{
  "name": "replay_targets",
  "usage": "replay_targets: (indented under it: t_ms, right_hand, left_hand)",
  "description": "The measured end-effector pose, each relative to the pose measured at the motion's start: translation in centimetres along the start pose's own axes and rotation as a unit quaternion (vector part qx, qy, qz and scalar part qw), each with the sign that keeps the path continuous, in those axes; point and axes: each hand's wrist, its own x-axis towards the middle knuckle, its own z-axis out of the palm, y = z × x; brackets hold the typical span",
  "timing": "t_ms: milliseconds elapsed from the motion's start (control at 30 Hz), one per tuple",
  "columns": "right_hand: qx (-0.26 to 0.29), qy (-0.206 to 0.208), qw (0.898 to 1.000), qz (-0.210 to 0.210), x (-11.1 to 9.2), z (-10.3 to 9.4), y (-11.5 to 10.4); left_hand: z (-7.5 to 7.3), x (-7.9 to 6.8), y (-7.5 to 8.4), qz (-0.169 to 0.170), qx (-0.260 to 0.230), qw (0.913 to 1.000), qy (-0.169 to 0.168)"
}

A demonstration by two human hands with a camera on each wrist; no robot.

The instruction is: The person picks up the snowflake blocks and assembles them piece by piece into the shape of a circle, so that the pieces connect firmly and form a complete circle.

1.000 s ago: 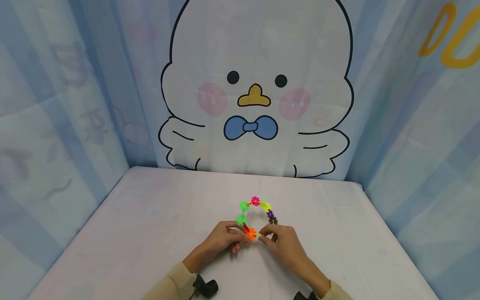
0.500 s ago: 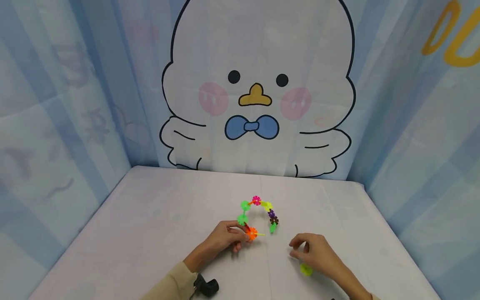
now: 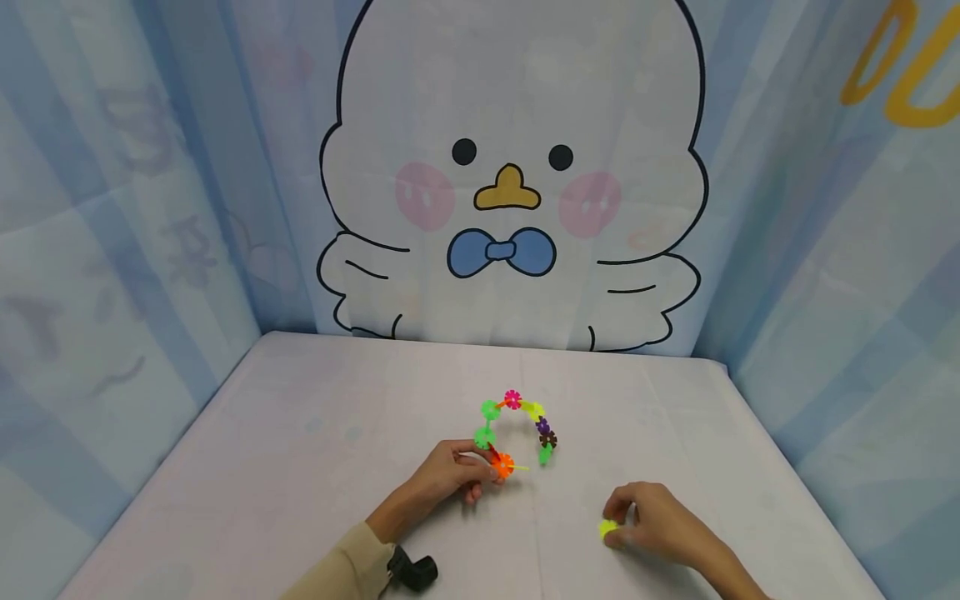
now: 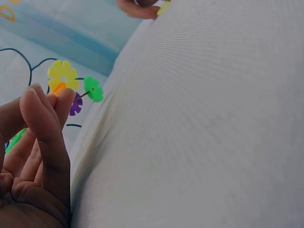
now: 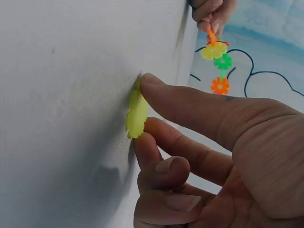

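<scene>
A curved chain of snowflake discs (image 3: 485,437) in several colours is held over the table by my left hand (image 3: 448,477). Thumb and fingers pinch it at the orange disc (image 3: 504,466), whose slot holds a yellow disc (image 4: 62,72) seen edge-on in the head view. Across a gap from that end hangs the chain's other end, a green disc (image 3: 545,455). To the right, my right hand (image 3: 660,521) pinches a separate yellow-green disc (image 5: 137,115) by its edges, thumb on one side and fingertips on the other, close over the cloth.
A pale cloth covers the table (image 3: 337,417). Curtains (image 3: 120,250) enclose it at left and right, and a backdrop with a cartoon bird (image 3: 517,100) stands behind. A black wrist device (image 3: 412,572) sits at the left sleeve (image 3: 345,562).
My right hand has left the chain, moved right and toward the front, and taken hold of the loose yellow-green disc. My left hand keeps its grip on the chain, almost unmoved.
</scene>
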Motion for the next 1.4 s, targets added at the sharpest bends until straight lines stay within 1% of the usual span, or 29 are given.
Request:
replay_targets:
  t_ms: [167, 333, 533, 800, 967, 1067, 1167, 1267, 1400]
  right_hand:
    - [0.021, -0.009, 1.0, 0.015, 0.2, 0.1, -0.1]
    - [0.036, -0.016, 0.999, 0.02, 0.2, 0.1, 0.1]
    - [0.045, -0.024, 0.999, 0.001, 0.2, 0.0, 0.6]
    - [0.048, -0.05, 0.997, -0.03, 0.2, -0.6, 0.7]
    - [0.06, -0.06, 0.996, -0.033, 0.6, -0.7, 0.6]
    - [0.087, -0.053, 0.995, -0.023, 1.5, -0.5, 0.4]
    - [0.117, -0.035, 0.992, -0.012, 2.6, -0.1, -0.1]
    - [0.138, -0.007, 0.99, 0.002, 3.8, 0.4, -0.9]
    - [0.167, 0.031, 0.985, 0.018, 5.2, 1.2, -2.0]
  left_hand:
    - [-0.1, 0.1, 0.0, -0.002, 0.001, 1.0, 0.001]
    - [-0.1, 0.1, -0.1, -0.005, 0.0, 1.0, -0.001]
    - [0.0, 0.0, -0.1, -0.015, 0.001, 0.9999, 0.002]
    - [0.0, 0.0, 0.0, -0.013, 0.001, 0.9999, 0.001]
    - [-0.1, 0.0, 0.0, -0.013, 0.004, 0.9999, 0.003]
    - [-0.2, 0.1, 0.0, -0.011, 0.007, 0.9999, 0.004]
    - [-0.2, 0.1, -0.1, -0.01, 0.006, 0.9999, 0.003]
    - [-0.2, 0.1, -0.1, -0.008, 0.003, 1.0, -0.001]
    - [-0.2, 0.1, -0.1, -0.003, 0.001, 1.0, -0.003]
